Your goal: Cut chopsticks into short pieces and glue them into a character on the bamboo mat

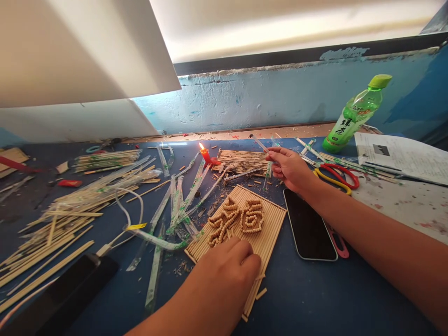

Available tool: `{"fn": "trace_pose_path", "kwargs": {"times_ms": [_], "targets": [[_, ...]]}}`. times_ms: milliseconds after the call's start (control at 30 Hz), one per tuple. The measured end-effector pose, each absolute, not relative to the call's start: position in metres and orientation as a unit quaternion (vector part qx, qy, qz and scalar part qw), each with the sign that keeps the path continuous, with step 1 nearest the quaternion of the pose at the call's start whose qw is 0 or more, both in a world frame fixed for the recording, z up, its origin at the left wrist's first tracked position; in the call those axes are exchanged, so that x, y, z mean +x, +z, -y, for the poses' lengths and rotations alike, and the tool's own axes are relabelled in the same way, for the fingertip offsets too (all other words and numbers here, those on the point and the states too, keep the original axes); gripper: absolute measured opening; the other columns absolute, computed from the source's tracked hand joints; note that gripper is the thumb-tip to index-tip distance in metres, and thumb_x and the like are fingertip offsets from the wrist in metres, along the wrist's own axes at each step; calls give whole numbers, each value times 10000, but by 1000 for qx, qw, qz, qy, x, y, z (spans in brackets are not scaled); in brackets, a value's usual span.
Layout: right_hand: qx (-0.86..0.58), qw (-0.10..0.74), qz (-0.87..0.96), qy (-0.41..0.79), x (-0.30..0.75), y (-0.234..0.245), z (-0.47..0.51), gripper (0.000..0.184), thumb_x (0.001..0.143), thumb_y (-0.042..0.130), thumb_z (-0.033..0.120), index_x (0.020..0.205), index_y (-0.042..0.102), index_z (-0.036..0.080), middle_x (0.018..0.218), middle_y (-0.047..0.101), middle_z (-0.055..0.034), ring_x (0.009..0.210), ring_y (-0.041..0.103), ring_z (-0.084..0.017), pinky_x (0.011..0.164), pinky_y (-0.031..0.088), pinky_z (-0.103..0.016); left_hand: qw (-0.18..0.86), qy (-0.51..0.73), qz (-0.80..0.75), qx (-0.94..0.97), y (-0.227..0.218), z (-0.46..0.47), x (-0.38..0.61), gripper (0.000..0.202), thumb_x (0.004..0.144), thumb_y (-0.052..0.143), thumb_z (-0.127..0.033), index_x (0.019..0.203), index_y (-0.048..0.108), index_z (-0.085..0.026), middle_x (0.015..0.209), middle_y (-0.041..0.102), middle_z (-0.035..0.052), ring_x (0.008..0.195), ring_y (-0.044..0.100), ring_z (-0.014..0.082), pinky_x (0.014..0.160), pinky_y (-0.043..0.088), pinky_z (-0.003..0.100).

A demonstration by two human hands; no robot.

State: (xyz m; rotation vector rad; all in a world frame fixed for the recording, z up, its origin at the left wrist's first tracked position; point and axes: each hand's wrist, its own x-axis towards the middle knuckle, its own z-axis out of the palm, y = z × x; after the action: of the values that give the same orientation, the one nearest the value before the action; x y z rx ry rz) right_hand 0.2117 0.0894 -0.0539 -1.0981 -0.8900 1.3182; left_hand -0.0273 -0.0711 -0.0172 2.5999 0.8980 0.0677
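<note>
My left hand [229, 270] is closed over the near part of a square panel [268, 214] of thin wooden sticks laid side by side. Its fingertips are hidden, and what they pinch, if anything, cannot be seen. Raised figures [252, 217] made from short stick bits stand on the panel, just beyond my knuckles. Farther back, my right hand [289, 165] grips a thin translucent glue stick [259, 143], whose far end is blackened and points up and left. Left of that hand, a lit red candle [206, 156] stands tilted on the table.
Dark burnt sticks [245, 160] lie behind the panel. At right are a phone [310, 226], scissors [339, 177], a green tea bottle [353, 116] and paper [406, 156]. Leftward lie plastic wrappers [178, 200], loose sticks [66, 214], a white cable [154, 239] and a black box [70, 289].
</note>
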Motion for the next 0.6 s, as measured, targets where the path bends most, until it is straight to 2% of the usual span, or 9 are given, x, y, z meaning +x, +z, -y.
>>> {"fn": "trace_pose_path", "kwargs": {"times_ms": [100, 233, 467, 600], "targets": [[-468, 566, 382, 562, 211, -54, -89, 122, 821, 706, 257, 907, 636, 208, 805, 617, -6, 428, 308, -34, 380, 205, -203, 191, 3, -324, 927, -19, 71, -27, 119, 873, 543, -98, 902, 596, -200, 920, 619, 59, 776, 590, 215, 668, 545, 338], [-469, 565, 383, 561, 211, -54, -89, 130, 817, 713, 264, 906, 635, 211, 807, 622, -9, 430, 306, -38, 381, 205, -208, 186, 13, -340, 922, -20, 73, -27, 126, 868, 539, -84, 887, 565, -205, 900, 602, 50, 727, 576, 192, 624, 529, 296], [-467, 566, 382, 562, 212, -54, -89, 114, 827, 698, 260, 908, 634, 211, 796, 613, -8, 429, 313, -40, 380, 200, -204, 116, 38, -320, 939, -23, 76, -22, 172, 837, 542, -26, 847, 552, -197, 813, 600, 40, 706, 585, 188, 631, 516, 286], [-464, 562, 391, 562, 213, -53, -89, 103, 841, 681, 264, 909, 630, 205, 791, 603, -5, 431, 313, -42, 384, 200, -204, 159, 93, -344, 921, -8, 66, -26, 195, 835, 532, -27, 876, 612, -200, 840, 635, 36, 726, 618, 179, 655, 535, 289]]}}
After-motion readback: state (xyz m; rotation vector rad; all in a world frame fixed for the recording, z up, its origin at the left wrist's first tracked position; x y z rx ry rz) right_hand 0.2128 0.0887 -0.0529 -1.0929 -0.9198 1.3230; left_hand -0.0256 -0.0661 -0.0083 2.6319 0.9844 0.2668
